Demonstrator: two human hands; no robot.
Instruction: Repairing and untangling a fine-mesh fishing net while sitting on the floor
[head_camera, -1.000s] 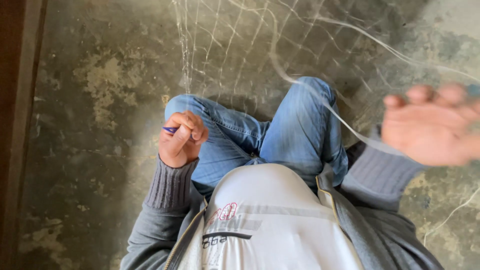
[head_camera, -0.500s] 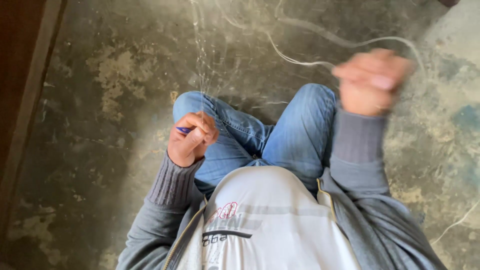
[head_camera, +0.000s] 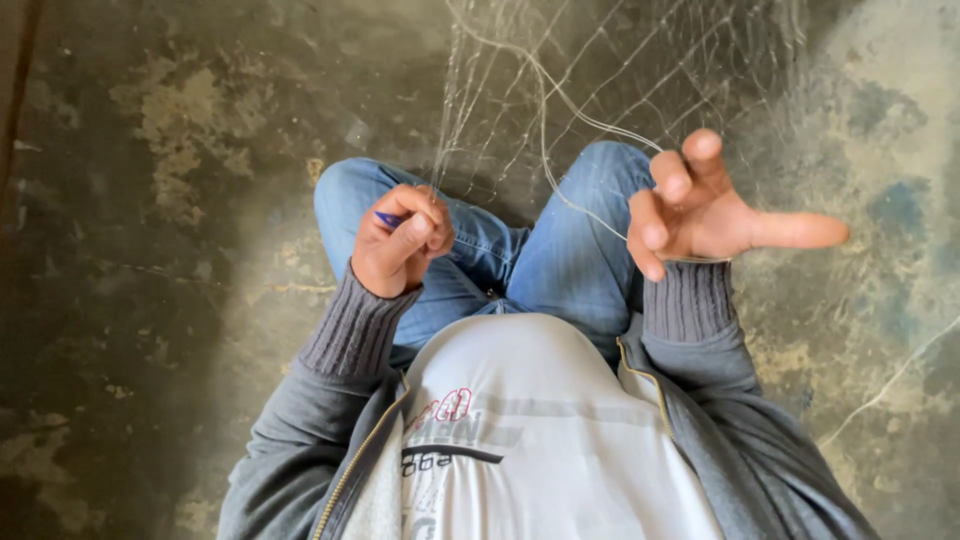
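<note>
A stained concrete floor (head_camera: 150, 300) fills the view, with the seated person's knees in blue jeans (head_camera: 560, 260) drawn up over it. A pale fishing net (head_camera: 620, 70) spreads from the knees toward the floor's far edge. The right hand (head_camera: 700, 215) is open, fingers spread, with a thicker white cord (head_camera: 560, 110) of the net looped across its palm. The left hand (head_camera: 400, 245) is closed around a small blue tool (head_camera: 388, 217), pinching net strands above the left knee.
</note>
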